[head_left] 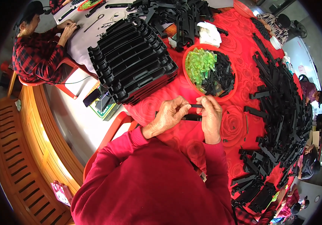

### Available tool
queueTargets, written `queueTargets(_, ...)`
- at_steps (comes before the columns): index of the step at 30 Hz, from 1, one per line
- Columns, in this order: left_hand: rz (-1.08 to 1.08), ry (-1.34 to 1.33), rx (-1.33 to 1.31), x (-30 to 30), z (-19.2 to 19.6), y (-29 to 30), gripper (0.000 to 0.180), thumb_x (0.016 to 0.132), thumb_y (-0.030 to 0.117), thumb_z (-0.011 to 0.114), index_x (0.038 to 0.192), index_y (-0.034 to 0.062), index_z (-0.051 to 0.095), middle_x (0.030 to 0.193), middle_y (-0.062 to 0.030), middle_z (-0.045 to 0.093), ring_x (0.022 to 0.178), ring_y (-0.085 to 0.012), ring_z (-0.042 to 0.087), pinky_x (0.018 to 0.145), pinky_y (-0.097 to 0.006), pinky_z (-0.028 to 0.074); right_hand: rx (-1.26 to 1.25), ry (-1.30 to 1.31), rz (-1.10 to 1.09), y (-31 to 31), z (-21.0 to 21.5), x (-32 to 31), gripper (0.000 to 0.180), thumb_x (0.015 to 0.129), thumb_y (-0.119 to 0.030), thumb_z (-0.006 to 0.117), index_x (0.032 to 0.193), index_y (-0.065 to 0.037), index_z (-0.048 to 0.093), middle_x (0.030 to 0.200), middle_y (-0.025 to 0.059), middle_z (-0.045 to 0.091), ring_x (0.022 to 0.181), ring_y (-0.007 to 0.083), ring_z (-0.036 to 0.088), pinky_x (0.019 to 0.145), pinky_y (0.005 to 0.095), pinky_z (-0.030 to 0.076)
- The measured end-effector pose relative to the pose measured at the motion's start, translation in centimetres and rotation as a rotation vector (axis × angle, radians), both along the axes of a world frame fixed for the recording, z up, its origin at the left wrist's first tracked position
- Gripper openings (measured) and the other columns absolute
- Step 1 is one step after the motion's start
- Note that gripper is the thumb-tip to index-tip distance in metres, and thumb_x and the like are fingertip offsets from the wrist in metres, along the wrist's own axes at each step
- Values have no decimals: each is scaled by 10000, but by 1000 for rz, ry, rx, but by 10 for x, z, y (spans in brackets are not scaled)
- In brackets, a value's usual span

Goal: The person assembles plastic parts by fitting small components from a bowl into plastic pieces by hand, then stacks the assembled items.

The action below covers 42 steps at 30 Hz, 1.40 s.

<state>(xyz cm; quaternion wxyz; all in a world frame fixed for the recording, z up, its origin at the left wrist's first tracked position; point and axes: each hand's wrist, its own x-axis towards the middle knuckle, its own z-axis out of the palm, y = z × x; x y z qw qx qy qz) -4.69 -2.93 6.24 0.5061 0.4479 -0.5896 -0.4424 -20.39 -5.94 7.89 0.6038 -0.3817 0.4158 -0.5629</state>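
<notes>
Between my two hands is a small black plastic part [196, 105], held level above the red tablecloth. My left hand [171, 113] pinches its left end between thumb and fingers. At the other end, my right hand [210, 116] has its fingertips closed on the same part. Just below lies a longer black plastic piece [192, 117] on the cloth, partly hidden by the hands. Beyond my right hand stands a red-rimmed round basin [234, 85], with clear yellow-green pieces [201, 66] on its left and small black pieces [224, 77] on its right.
A tall stack of black plastic strips [133, 60] stands left of the basin. Loose black strips [277, 108] heap along the right side. A crumpled white bag [209, 34] lies behind the basin. Another person [37, 56] in a checked shirt works at the far left table.
</notes>
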Motion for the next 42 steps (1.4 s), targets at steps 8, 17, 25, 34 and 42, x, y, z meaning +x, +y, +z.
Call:
queueTargets(8,2,158,91,6,-3,-1,126,941,102,561,845,21,562,702,-4,591,622,-60,545,575,-207,452,-146,183,172,-4,-1,-21,137,894,-105,622,937,18,663,733,12,604,581,55,503,564,195,414)
queueTargets(17,-126,586,389,4,-2,5,173,948,146,539,824,41,598,710,-13,613,594,-65,529,568,-208,447,-201,265,216,15,5,-22,83,856,-8,641,937,6,635,787,5,601,618,61,535,577,196,440)
queueTargets(25,-305,671,637,-1,-3,18,186,951,153,528,816,53,607,698,-16,600,587,-67,521,555,-195,430,-693,980,-57,31,6,-24,146,751,21,680,860,-28,597,775,71,560,664,198,564,582,314,444)
queueTargets(34,-373,451,587,-24,-15,41,185,888,127,556,714,67,573,602,20,518,541,-57,468,504,-219,374,-872,1682,-230,66,-25,-63,99,749,-55,663,753,-80,567,734,100,487,660,278,541,560,404,408)
queueTargets(42,-125,-155,-79,-11,-22,49,177,861,100,645,750,53,516,651,-45,492,578,-167,526,546,-307,420,-309,1767,-371,58,-56,-156,271,830,-169,660,663,-41,488,657,142,495,561,337,505,516,440,399)
